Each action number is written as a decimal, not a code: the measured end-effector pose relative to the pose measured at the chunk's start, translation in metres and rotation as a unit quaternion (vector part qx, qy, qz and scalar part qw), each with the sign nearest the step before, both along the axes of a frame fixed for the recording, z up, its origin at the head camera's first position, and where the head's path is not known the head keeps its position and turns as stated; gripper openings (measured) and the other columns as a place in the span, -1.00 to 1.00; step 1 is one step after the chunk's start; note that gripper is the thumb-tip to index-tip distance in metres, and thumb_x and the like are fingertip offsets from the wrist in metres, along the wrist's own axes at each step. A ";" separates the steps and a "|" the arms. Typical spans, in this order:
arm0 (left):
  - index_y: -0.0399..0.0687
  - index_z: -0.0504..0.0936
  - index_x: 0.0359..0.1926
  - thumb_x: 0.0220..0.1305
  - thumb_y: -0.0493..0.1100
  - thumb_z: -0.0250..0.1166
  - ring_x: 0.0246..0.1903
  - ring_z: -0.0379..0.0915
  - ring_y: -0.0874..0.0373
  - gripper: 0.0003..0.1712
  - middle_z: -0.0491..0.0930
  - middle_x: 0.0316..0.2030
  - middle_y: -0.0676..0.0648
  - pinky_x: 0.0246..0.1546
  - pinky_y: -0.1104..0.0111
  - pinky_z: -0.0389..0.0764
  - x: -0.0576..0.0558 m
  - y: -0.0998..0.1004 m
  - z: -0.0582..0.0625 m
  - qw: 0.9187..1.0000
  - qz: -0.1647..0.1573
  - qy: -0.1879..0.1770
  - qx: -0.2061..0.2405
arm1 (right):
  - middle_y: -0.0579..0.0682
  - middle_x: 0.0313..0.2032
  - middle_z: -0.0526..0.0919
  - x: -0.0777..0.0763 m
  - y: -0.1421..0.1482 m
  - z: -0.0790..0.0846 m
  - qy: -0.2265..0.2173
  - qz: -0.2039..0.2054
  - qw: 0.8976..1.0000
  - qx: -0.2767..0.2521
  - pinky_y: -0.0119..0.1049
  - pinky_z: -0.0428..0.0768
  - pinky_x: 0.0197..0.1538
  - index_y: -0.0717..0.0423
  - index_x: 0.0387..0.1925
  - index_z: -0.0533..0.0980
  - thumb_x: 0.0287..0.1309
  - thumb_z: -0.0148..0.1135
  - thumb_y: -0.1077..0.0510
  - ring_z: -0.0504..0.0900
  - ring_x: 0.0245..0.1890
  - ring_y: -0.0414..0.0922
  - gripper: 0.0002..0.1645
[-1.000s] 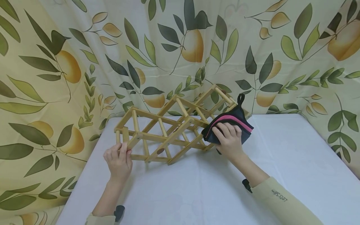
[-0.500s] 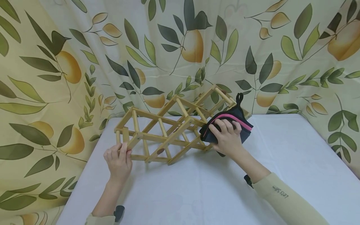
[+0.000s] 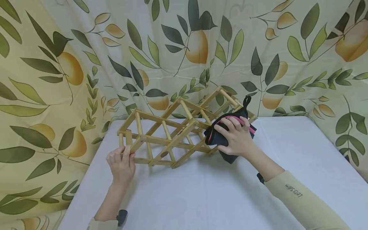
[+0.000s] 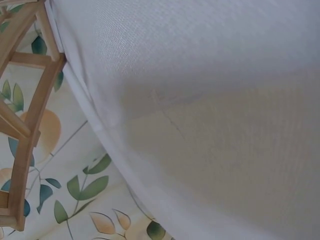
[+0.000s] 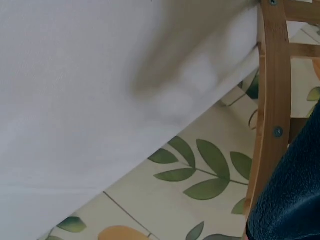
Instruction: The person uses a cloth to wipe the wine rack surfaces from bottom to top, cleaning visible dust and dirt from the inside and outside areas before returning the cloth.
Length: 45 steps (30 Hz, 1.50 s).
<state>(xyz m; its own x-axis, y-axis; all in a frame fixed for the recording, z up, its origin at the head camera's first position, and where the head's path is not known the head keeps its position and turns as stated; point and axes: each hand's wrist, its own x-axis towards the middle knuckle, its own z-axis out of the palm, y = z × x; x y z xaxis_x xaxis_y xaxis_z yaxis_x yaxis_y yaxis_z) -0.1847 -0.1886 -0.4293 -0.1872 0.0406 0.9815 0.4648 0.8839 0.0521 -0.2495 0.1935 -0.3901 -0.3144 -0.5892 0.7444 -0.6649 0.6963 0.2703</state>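
A wooden folding lattice rack [image 3: 172,145] stands on the table, with crossed slats and round rods. In the head view my left hand [image 3: 121,162] grips its near left end, fingers over the slat. My right hand [image 3: 234,135] holds a dark blue plush cloth [image 3: 228,158] with black edging, a pink stripe and a hanging loop, against the rack's right end. The cloth covers part of that end. In the right wrist view the cloth [image 5: 295,205] overlaps a rack slat [image 5: 272,90]. The left wrist view shows rack slats [image 4: 37,105]; neither wrist view shows the fingers clearly.
A white cloth covers the table [image 3: 184,198]. Behind and to the left hangs a curtain [image 3: 178,57] printed with leaves and fruit, close to the table's back edge. Dark straps [image 3: 122,218] sit at both wrists.
My right hand has shifted slightly right and its wrist has turned. The cloth is more bunched, and its lower part hangs further down. My left hand and the rack stay still.
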 end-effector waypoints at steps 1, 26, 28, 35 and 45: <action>-0.25 0.45 -0.25 0.38 0.04 -0.12 -0.38 0.16 -0.11 -0.57 0.32 -0.37 -0.20 -0.37 0.07 0.10 0.000 0.000 0.000 1.000 0.000 -0.001 -0.001 | 0.17 -0.01 0.32 0.000 0.001 0.001 0.003 0.002 1.000 0.001 0.17 -0.02 -0.03 -0.02 -0.06 0.42 0.07 -0.36 -0.40 0.15 -0.01 0.13 -0.28; -0.25 0.46 -0.26 0.38 0.05 -0.12 -0.39 0.16 -0.11 -0.56 0.33 -0.38 -0.20 -0.38 0.07 0.10 -0.002 0.001 -0.001 1.000 0.000 0.008 0.001 | 0.21 -0.16 0.42 -0.004 0.003 0.008 0.049 -0.005 0.998 0.037 0.04 0.06 -0.14 0.05 -0.11 0.39 -0.64 0.57 0.10 0.29 -0.14 0.14 -0.15; -0.25 0.46 -0.26 0.38 0.05 -0.12 -0.39 0.16 -0.11 -0.56 0.33 -0.38 -0.20 -0.37 0.07 0.10 -0.002 0.001 -0.001 1.000 0.000 0.007 0.001 | 0.23 -0.18 0.42 -0.004 0.007 0.008 0.049 -0.002 0.998 0.024 0.04 0.06 -0.16 0.07 -0.13 0.39 -0.67 0.56 0.16 0.29 -0.17 0.16 -0.16; -0.26 0.45 -0.25 0.38 0.05 -0.12 -0.38 0.17 -0.11 -0.57 0.34 -0.36 -0.21 -0.36 0.07 0.11 -0.002 0.001 -0.001 1.000 0.001 0.001 0.002 | 0.28 -0.21 0.44 -0.003 0.023 0.013 0.056 -0.017 0.995 -0.086 0.13 0.06 -0.20 0.13 -0.19 0.44 -0.42 0.34 0.27 0.33 -0.22 0.23 -0.45; -0.25 0.45 -0.25 0.37 0.06 -0.11 -0.36 0.19 -0.12 -0.57 0.35 -0.35 -0.21 -0.36 0.06 0.13 -0.003 0.001 -0.001 1.000 -0.001 -0.002 0.006 | 0.28 -0.26 0.51 0.002 0.018 0.011 0.071 -0.040 0.984 -0.157 0.18 0.06 -0.21 0.13 -0.28 0.51 -0.25 0.27 0.22 0.40 -0.24 0.24 -0.66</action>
